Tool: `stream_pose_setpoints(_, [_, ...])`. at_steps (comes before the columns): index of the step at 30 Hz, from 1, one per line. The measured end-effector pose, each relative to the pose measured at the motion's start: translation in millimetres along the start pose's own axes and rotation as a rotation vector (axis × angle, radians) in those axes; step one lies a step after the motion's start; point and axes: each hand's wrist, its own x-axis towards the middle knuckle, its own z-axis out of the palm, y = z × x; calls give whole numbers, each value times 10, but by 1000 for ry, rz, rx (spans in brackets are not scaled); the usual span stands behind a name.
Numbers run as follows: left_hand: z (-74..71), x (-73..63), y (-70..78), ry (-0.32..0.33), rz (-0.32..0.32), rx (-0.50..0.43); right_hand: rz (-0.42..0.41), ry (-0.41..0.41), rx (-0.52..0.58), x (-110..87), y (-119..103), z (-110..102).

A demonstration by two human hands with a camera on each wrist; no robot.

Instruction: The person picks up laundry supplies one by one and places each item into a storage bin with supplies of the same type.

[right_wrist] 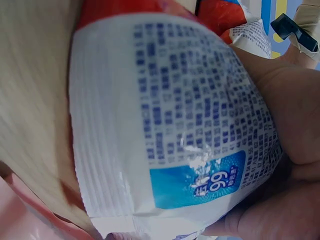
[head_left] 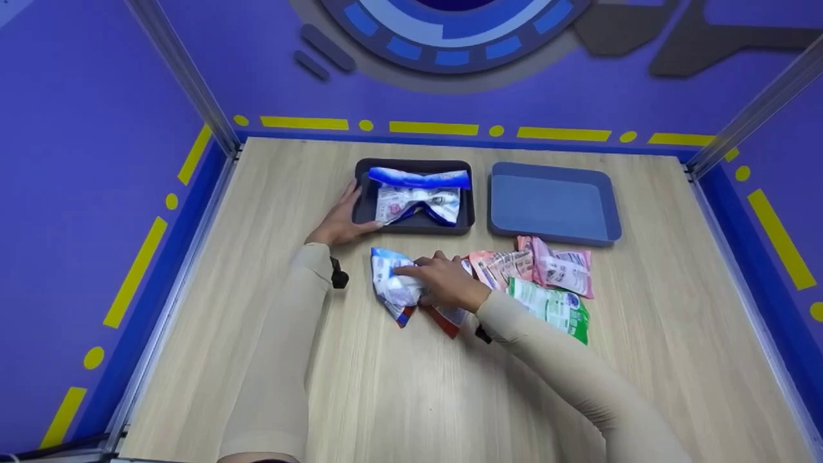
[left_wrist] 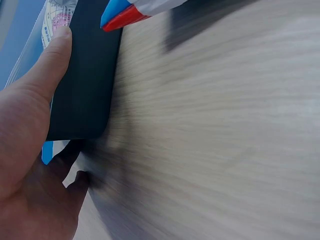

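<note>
My left hand (head_left: 342, 220) holds the left end of the dark tray (head_left: 421, 229), its thumb at the front wall and fingers around the left side. Inside that tray lies a blue-and-white packet (head_left: 418, 179), pinched at its middle. My right hand (head_left: 447, 280) grips a white, blue and red packet (head_left: 393, 283) around its middle, just in front of the tray. The right wrist view shows the crimped end and small blue print of this packet (right_wrist: 190, 100). Part of it is hidden beneath my right hand.
A grey-blue tray (head_left: 553, 236) stands to the right of the dark one. Right of my right hand lie an orange-pink packet (head_left: 505, 267), a pink packet (head_left: 566, 270) and a green-and-white packet (head_left: 550, 305). Blue panels (head_left: 424, 103) wall the wooden table on the back and sides.
</note>
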Motion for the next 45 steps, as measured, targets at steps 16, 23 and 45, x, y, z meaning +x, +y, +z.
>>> stream_pose_setpoints(16, [-4, -15, -2, 5, 6, 2, -44, -28, 37, 18, 10, -89])
stream_pose_setpoints(23, [17, -12, -15, 7, 2, -6, -34, -60, 57, 26, 16, -109])
stream_pose_setpoints(45, [4, -4, 2, 2, -14, -2, -94, -19, 75, 35, 54, -192])
